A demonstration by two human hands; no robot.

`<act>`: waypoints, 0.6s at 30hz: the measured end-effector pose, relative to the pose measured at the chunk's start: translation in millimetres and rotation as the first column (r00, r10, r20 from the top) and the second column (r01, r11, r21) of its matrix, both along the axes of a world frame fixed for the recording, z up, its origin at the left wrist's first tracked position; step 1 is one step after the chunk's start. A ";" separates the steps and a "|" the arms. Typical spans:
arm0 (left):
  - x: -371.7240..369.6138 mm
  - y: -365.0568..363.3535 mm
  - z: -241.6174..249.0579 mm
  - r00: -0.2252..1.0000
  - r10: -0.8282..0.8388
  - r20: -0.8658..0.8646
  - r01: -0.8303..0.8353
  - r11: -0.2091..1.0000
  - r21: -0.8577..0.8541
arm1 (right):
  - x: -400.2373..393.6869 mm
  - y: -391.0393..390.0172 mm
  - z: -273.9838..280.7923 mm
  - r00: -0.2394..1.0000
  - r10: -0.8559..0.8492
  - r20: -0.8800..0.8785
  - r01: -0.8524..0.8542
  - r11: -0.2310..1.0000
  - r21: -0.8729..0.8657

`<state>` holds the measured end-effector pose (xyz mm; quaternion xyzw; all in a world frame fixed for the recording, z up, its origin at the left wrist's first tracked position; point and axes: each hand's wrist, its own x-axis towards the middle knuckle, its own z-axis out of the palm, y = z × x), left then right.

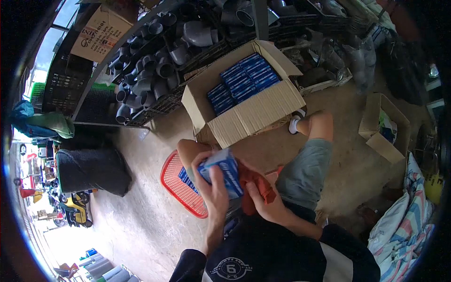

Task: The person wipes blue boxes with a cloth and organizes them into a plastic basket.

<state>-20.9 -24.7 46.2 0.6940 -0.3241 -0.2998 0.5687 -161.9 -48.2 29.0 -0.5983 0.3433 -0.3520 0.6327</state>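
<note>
My left hand (215, 191) is closed around a small blue-and-white box (229, 175), held in front of my body. In my right hand (268, 209) is a bunched orange-red cloth (257, 182), close against the right side of that box. Beyond my hands stands an open cardboard carton (263, 112), holding several similar blue boxes (249, 75) stacked in rows. At my left a red plastic basket (165, 177) sits on the floor, with more blue boxes (187, 179) in it, partly hidden by my arm and knee.
Grey pipe fittings (162, 66) fill black crates on a rack at the back left. A smaller open carton (383, 124) stands at the right, near a striped sack (406, 211). A dark mesh roll (91, 170) lies left. My bent legs flank the large carton.
</note>
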 end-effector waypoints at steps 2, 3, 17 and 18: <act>-10.4 3.9 12.5 0.966 -0.198 0.165 0.192 0.980 0.050 | -2.0 -8.2 5.7 0.994 -0.088 0.067 0.074 0.979 0.190; -15.9 10.3 12.6 0.943 -0.296 0.150 0.285 0.954 0.091 | -2.8 -12.7 8.8 0.985 -0.145 0.098 0.112 0.953 0.283; 3.0 -5.8 -9.1 0.992 -0.003 0.123 -0.004 0.998 0.057 | -14.6 0.3 -4.2 0.981 -0.032 0.193 0.024 0.999 0.043; 4.9 -7.8 -8.5 0.997 -0.053 -0.047 0.055 0.998 0.039 | -14.9 -2.2 -1.4 0.986 0.008 0.165 0.005 0.997 -0.078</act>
